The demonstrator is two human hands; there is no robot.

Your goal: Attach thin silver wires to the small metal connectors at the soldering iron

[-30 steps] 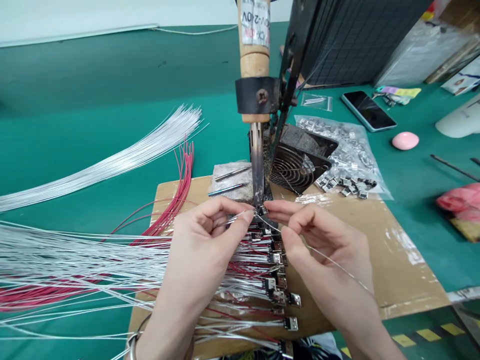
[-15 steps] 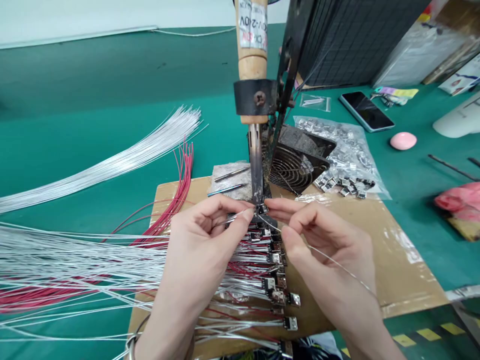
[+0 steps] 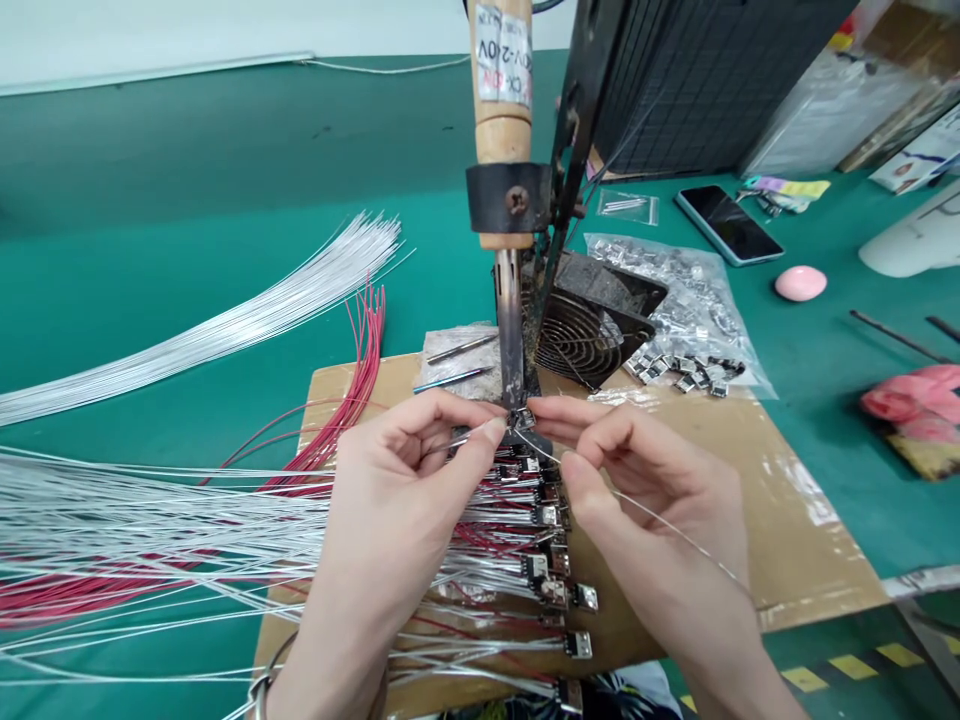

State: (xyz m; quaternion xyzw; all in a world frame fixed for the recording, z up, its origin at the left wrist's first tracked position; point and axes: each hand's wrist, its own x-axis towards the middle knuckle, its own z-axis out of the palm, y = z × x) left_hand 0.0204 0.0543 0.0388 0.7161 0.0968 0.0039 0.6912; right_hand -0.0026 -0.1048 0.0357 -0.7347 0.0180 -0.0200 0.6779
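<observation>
Under the tip of a wooden-handled soldering iron (image 3: pixel 510 330), a small metal connector (image 3: pixel 523 419) sits between my two hands. My left hand (image 3: pixel 416 480) pinches thin wires, their ends at the connector. My right hand (image 3: pixel 645 490) pinches a thin solder wire (image 3: pixel 675 532) between thumb and a finger, its end reaching the iron tip, while the index fingertip touches the connector. Below lie rows of connectors (image 3: pixel 579 645) with white wires (image 3: pixel 187 510) and red wires (image 3: pixel 341 430) running left.
Brown cardboard (image 3: pixel 810 560) lies under the work. Behind stand a black fan (image 3: pixel 581 340) and a bag of connectors (image 3: pixel 690 290). A phone (image 3: pixel 731 225), a pink egg-shaped item (image 3: pixel 801 283) and a white cup (image 3: pixel 911 240) are at right. Loose white wires (image 3: pixel 247 325) lie at left.
The view has shifted very slightly. Both hands hold nearly the same pose at the iron tip.
</observation>
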